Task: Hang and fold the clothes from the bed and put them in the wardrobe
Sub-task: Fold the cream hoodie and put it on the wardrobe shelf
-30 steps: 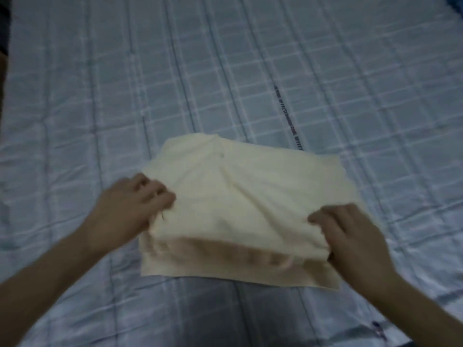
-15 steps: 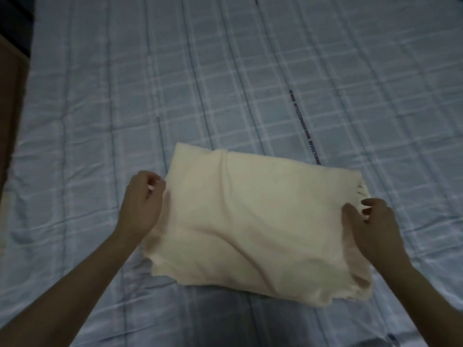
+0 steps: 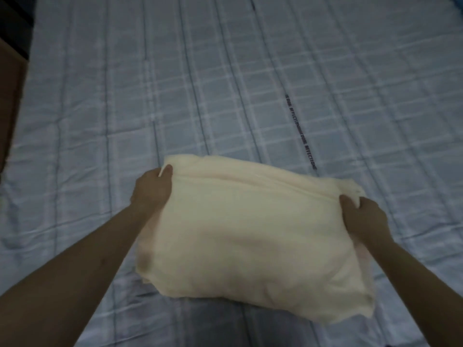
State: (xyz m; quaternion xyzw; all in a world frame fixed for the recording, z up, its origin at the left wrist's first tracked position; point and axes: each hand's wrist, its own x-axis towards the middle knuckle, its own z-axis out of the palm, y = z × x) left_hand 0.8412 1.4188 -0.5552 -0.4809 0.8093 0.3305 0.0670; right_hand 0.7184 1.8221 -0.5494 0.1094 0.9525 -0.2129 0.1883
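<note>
A cream folded garment (image 3: 250,234) is held up over the bed (image 3: 225,83), its far edge raised and its near part hanging down. My left hand (image 3: 151,190) grips the garment's far left corner, thumb on top. My right hand (image 3: 363,216) grips the far right corner, fingers curled into the cloth. Both forearms reach in from the bottom corners.
The bed is covered with a pale blue checked sheet with a dark printed stripe (image 3: 300,131). A brown wooden edge (image 3: 10,101) and a dark gap lie at the far left.
Both hands have slid from the garment's near sides to its far corners and lifted it off the sheet. The camera has come closer.
</note>
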